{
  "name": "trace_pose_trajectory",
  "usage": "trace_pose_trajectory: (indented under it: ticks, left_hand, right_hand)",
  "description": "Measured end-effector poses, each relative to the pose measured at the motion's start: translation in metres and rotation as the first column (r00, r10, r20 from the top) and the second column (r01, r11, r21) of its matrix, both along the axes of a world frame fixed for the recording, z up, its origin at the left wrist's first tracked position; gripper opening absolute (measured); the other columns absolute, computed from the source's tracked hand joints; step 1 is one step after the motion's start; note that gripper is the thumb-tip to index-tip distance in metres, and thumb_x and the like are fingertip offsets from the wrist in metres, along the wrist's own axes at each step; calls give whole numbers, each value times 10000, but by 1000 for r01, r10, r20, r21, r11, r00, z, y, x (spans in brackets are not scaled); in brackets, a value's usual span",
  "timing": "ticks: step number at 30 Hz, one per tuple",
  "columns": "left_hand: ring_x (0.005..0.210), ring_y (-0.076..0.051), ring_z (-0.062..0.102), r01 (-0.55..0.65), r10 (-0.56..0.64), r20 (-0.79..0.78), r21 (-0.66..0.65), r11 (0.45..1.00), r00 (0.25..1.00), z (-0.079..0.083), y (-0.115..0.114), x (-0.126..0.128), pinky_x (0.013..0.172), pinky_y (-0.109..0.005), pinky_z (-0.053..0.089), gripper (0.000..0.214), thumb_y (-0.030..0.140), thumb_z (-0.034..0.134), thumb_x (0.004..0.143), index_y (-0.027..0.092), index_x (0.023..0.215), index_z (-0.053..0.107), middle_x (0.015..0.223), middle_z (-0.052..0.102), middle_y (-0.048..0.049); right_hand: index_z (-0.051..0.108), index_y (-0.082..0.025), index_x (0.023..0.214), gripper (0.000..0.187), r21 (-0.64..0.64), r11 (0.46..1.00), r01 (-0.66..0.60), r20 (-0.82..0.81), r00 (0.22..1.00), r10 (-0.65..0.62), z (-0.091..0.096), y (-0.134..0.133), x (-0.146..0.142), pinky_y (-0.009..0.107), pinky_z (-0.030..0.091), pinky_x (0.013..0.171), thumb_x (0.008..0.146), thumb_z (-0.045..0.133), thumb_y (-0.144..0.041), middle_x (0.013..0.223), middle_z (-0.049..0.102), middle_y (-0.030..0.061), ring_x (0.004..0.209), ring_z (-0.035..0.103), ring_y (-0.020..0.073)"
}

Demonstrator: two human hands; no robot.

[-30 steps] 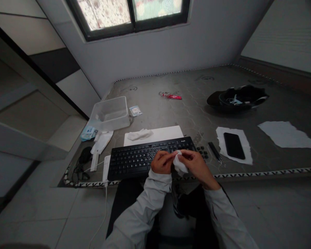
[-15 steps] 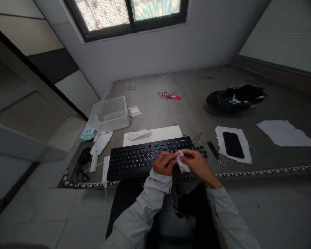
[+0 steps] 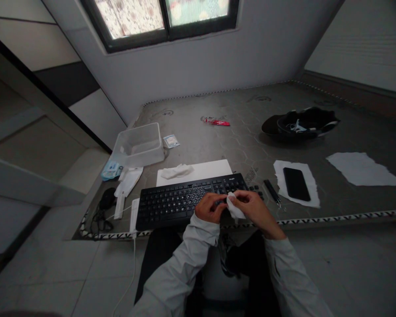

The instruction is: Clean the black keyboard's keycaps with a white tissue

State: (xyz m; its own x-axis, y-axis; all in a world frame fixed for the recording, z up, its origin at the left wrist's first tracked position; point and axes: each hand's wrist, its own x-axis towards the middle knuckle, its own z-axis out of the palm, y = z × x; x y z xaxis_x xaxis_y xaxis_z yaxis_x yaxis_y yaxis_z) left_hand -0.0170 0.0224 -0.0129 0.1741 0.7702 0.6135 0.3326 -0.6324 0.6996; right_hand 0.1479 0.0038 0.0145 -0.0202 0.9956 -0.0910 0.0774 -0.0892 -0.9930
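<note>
Black keyboard (image 3: 171, 204), grey surface (image 3: 214, 149), window (image 3: 198, 11) beyond.

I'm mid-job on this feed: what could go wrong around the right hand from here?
Two risks, as I judge it. The right hand pinches a crumpled white tissue close to several small dark pieces at the right end of the keyboard; a careless brush might scatter them. The slim dark pen-like tools lie just beyond, near the front edge, so an outward sweep could knock them off.
</note>
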Motion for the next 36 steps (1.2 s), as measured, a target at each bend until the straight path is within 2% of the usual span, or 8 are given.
trace_pose_trajectory:
  ticks: [5,9,13,18,22,26,30,36]
  left_hand:
    - [467,-54,479,-48,49,80,-9,999,996,5,-2,3,442,-183,436,152,286,694,805,183,915,707,797,661,-18]
    - [473,-50,469,-49,48,138,6,999,989,10,-5,4,430,-181,416,140,253,691,799,171,912,697,830,643,-27]
    - [424,-34,447,-43,50,144,-51,998,988,10,-8,6,381,-180,368,143,265,647,818,164,916,673,883,657,-42]
    - [396,-42,483,-104,120,84,-174,979,989,4,-8,5,400,-180,404,179,308,665,810,188,943,672,830,717,-21]
    - [466,-58,495,-162,168,65,-83,983,984,2,-4,2,456,-190,439,113,302,679,806,199,832,719,798,689,-17]
    - [440,-26,431,-189,193,81,-53,980,978,3,0,0,431,-178,416,62,264,714,775,209,781,740,855,648,-9]
    - [513,-58,522,-155,155,106,-5,988,982,2,1,1,443,-176,427,32,222,708,778,206,778,735,820,681,-14]
    - [509,-65,597,-142,160,177,-108,984,971,1,-1,4,398,-165,434,62,237,666,815,188,806,703,876,729,-22]
  right_hand:
    - [759,-170,897,459,-39,999,30,-34,999,-31,0,1,-2,296,492,627,753,652,-592,790,723,58,709,633,210]
    - [762,-203,956,465,11,996,86,-82,993,-85,-7,4,-1,368,499,826,767,634,-609,937,738,65,868,655,249]
    - [746,-219,1024,488,61,988,140,-88,987,-134,-9,5,1,378,489,866,792,599,-622,986,734,68,958,641,262]
    - [752,-216,1014,463,78,996,31,-57,998,-27,-2,2,-3,374,490,873,791,617,-599,1067,715,72,981,635,266]
    - [746,-226,1030,435,60,996,-68,-74,995,72,0,1,-8,384,477,914,777,654,-568,1060,719,64,968,646,257]
    - [742,-214,1020,415,40,996,-81,-103,991,85,-1,2,-11,378,500,860,742,710,-519,1002,731,69,923,658,251]
    - [754,-191,868,359,28,999,39,-122,992,-35,0,2,-13,338,514,744,667,774,-487,885,742,68,806,664,231]
    - [720,-175,812,334,61,989,132,-95,987,-126,3,3,-20,296,498,679,698,754,-487,809,723,60,747,643,205]
